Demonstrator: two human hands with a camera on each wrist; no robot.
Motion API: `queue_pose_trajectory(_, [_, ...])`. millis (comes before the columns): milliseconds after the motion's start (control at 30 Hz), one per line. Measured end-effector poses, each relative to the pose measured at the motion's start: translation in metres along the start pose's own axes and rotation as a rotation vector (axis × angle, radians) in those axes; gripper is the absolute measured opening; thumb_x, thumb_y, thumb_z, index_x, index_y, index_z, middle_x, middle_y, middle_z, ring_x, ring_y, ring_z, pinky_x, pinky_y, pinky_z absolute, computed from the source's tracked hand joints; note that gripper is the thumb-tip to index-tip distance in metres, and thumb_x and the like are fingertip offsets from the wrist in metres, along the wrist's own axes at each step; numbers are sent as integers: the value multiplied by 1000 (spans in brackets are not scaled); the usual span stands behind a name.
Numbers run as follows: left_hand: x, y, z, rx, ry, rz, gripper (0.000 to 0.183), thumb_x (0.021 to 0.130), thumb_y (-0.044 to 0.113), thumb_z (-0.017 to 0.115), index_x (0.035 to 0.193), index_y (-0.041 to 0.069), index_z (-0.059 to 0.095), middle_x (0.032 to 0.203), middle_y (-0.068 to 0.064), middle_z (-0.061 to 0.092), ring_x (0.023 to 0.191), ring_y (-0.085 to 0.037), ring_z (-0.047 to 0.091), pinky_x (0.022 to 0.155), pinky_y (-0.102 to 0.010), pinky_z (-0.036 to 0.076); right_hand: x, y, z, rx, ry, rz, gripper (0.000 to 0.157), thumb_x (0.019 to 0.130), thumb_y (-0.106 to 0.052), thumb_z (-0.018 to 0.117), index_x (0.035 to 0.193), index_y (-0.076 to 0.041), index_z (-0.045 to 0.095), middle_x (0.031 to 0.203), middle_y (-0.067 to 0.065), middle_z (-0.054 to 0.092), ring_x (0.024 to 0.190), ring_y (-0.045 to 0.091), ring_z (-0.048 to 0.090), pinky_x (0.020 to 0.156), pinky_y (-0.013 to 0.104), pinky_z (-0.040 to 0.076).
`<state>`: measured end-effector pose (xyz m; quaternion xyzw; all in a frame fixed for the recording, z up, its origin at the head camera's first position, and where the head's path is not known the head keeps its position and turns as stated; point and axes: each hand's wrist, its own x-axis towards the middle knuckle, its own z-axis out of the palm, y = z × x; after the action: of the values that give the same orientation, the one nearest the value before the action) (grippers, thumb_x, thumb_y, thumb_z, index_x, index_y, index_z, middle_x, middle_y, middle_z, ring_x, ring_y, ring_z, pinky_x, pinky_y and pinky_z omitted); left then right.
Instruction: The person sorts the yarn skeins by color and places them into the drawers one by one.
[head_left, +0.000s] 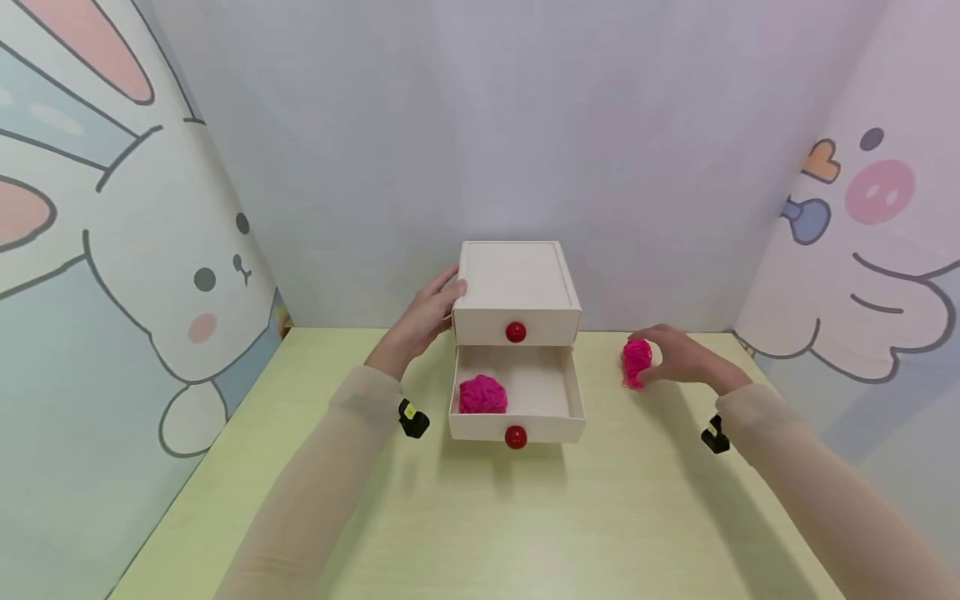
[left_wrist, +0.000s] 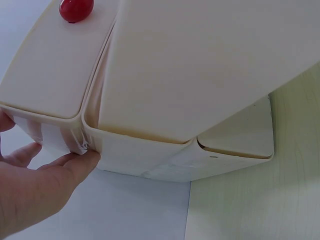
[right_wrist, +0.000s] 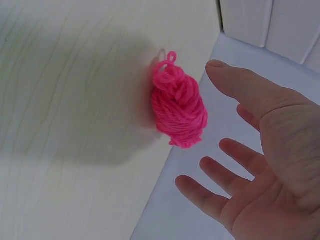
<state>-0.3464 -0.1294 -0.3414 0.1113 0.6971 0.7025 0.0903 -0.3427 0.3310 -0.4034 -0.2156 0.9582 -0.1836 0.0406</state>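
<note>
Left hand [head_left: 422, 323]: resting uncurled against box [head_left: 517, 279]. Right hand [head_left: 686, 360]: hovering spread-fingered beside yarn [head_left: 637, 360], near back edge of table [head_left: 517, 517]; pinching round mid-bundle seeming best.

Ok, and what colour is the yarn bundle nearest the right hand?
Bright pink; the yarn bundle shows best in the right wrist view.

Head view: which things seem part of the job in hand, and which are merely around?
Likely in the job:
drawer box, touched by the left grip
lower drawer, open
yarn lying in it
second yarn, beside the right grip

Merely around:
rabbit print
bird print
table, as support
</note>
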Motion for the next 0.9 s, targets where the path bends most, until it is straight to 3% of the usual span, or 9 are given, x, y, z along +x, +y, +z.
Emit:
queue_pose_trajectory(500, [0,0,0,-14,3,-3,60,113,38,52,169,32,30,173,-6,31,155,-33,39,125,-54,33,17,17,18,3,-38,32,76,84,-15,88,147,7,54,142,38,49,122,49,55,94,57,59])
queue_pose_trajectory(700, [1,0,-1,4,4,1,61,113,39,51,169,33,30,174,-4,30,155,-32,39,125,-54,33,17,16,21,0,-60,9,73,81,-14,90,143,5,58,129,32,55,110,42,59,84,48,62])
queue_pose_trajectory(900, [0,1,0,18,3,-5,61,113,40,51,169,33,28,174,-4,29,156,-33,38,125,-55,33,15,12,25,-2,-113,19,69,79,-15,90,140,2,61,124,24,59,106,36,60,82,43,60])
